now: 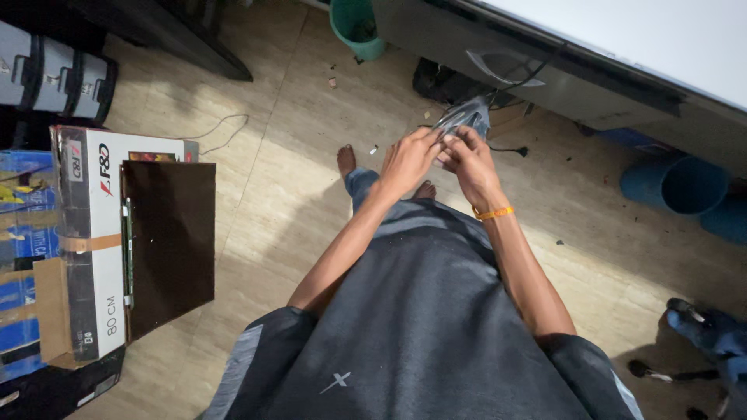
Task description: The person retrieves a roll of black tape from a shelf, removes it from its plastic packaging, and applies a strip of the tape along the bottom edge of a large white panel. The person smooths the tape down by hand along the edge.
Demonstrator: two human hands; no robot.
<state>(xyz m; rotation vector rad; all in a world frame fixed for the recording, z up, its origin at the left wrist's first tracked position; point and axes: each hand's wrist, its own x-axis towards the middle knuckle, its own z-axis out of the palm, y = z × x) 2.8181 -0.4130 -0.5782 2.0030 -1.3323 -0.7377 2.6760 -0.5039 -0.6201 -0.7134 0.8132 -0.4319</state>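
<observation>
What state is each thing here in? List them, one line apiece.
left hand: raised in front of the body, fingers pinching the grey plastic bag.
right hand: gripping the same bag, orange band on its wrist.
grey plastic bag: crumpled, held up between both hands.
cardboard box: lying on its side, taped.
dark panel: lying flat on top of the box.
green bucket: upright, open.
blue tub: on its side, mouth open.

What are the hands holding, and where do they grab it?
Both the left hand and right hand pinch the lower end of a small shiny grey plastic bag.
</observation>
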